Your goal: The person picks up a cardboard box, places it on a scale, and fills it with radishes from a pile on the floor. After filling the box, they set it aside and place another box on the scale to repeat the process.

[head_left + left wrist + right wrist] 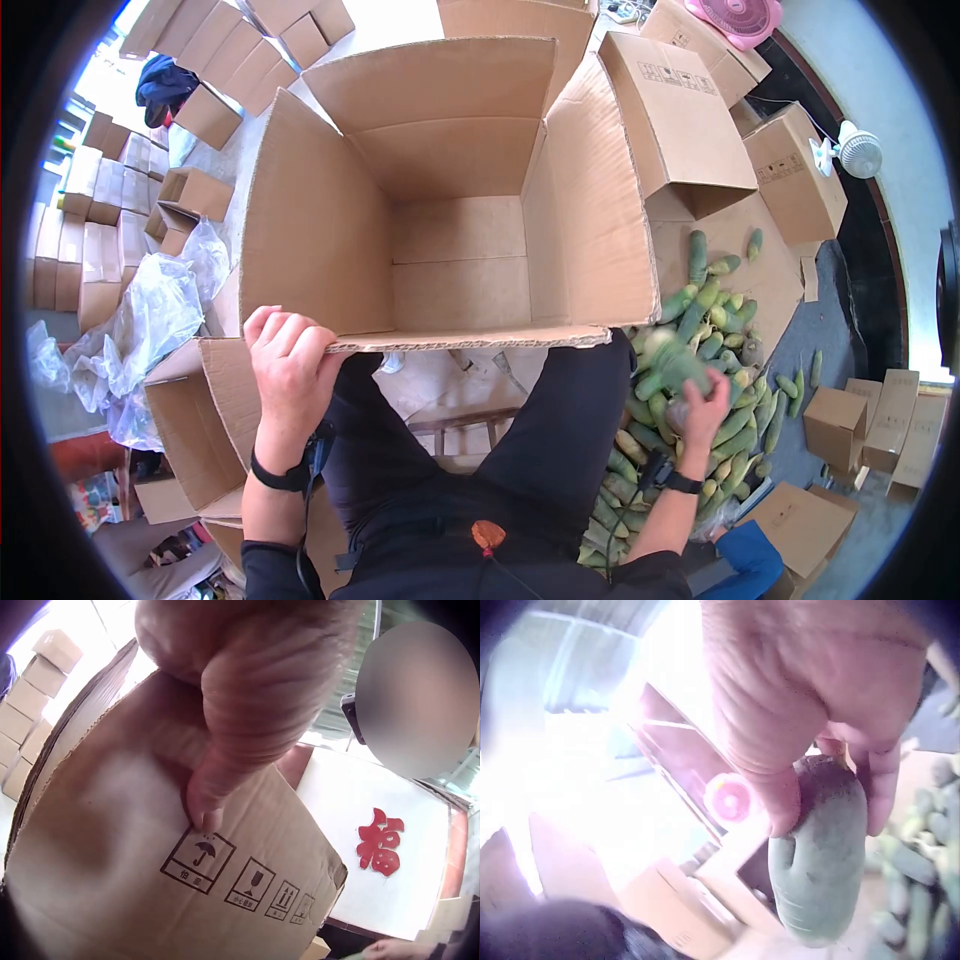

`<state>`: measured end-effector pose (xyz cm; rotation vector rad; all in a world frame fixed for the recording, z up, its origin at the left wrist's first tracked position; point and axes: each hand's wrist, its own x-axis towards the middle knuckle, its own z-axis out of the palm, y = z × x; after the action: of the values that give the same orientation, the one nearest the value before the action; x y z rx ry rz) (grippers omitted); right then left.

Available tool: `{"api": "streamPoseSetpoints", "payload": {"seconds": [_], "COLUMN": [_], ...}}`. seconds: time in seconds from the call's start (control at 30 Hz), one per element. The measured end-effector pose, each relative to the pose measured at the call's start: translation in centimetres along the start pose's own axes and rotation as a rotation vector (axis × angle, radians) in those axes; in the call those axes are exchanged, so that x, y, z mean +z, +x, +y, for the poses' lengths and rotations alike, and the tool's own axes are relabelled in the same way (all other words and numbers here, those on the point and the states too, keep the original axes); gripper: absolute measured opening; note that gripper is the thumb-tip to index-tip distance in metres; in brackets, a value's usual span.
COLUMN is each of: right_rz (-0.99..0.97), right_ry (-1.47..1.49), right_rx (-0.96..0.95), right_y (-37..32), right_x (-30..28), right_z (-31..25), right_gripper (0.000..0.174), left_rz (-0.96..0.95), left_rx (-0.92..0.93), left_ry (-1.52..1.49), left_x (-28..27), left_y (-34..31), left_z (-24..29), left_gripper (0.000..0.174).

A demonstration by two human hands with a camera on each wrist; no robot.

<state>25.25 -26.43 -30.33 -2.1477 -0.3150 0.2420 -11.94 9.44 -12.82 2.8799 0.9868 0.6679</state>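
A large open cardboard box (460,265) stands in front of the person's lap, its flaps raised and its inner bottom in sight. On its near left corner the left hand (287,365) grips the edge. The left wrist view has the thumb (214,795) pressing the outside of a flap (97,847), just above printed umbrella and glass marks. Off the box's right near corner, the right hand (700,408) holds a green radish (821,855) by its end, thumb on one side and fingers on the other. Motion blurs this radish in the head view, over the heap of green radishes (735,435).
Closed and open cartons (690,110) stand at the back right, near a pink fan (738,18) and a small white fan (858,150). Clear plastic bags (155,320) and another open carton (190,430) lie at left. Several stacked boxes (105,220) fill the far left.
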Motion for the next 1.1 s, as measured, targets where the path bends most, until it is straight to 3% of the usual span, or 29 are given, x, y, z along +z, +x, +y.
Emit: {"api": "streamPoseSetpoints", "payload": {"seconds": [0.2,0.27,0.4,0.53,0.67,0.77,0.9,1.03,1.07,1.1], "right_rz": [0.084,-0.052,-0.407,-0.642,-1.054,-1.228,-1.289,-1.179,-1.049,-0.944], "right_ry": [0.286,0.346,0.252,-0.283,-0.745,-1.013,-1.261,-0.318,-0.169,0.031], "right_rx": [-0.440,-0.630,-0.676,-1.077,-1.144,-0.925,-0.819,-0.861,-0.922,-0.809], "right_y": [0.5,1.0,1.1,2.9,3.0,2.6,2.2,2.6,2.5,2.2], "right_x": [-2.9,-2.6,2.1,10.0,15.2,16.6,16.4,12.0,10.1,8.1], "right_z": [-21.5,-26.2,-33.5,-34.9,-33.7,-33.4,-32.7,-32.6,-32.8,-32.8], "right_gripper": [0.041,0.041,0.042,0.036,0.037,0.035,0.028,0.022,0.020,0.020], "left_rz": [0.032,0.025,0.020,0.015,-0.008,-0.060,-0.017,-0.038,-0.029,-0.045], "left_rx": [0.061,0.036,0.071,0.065,0.087,0.020,0.059,0.049,0.070,0.049], "left_ry": [-0.038,-0.053,-0.055,-0.022,-0.028,0.024,-0.004,0.005,-0.012,-0.023], "left_x": [-0.4,-0.4,-0.5,-0.7,-0.7,-0.3,-0.2,-0.2,-0.1,0.1], "left_y": [0.3,0.4,0.5,0.7,0.5,0.2,0.3,0.3,0.3,0.3], "left_z": [0.1,0.1,0.0,0.1,0.0,-0.8,-0.4,-0.6,-0.6,-1.2], "left_gripper": [0.022,0.023,0.022,0.022,0.024,0.026,0.023,0.022,0.022,0.023]}}
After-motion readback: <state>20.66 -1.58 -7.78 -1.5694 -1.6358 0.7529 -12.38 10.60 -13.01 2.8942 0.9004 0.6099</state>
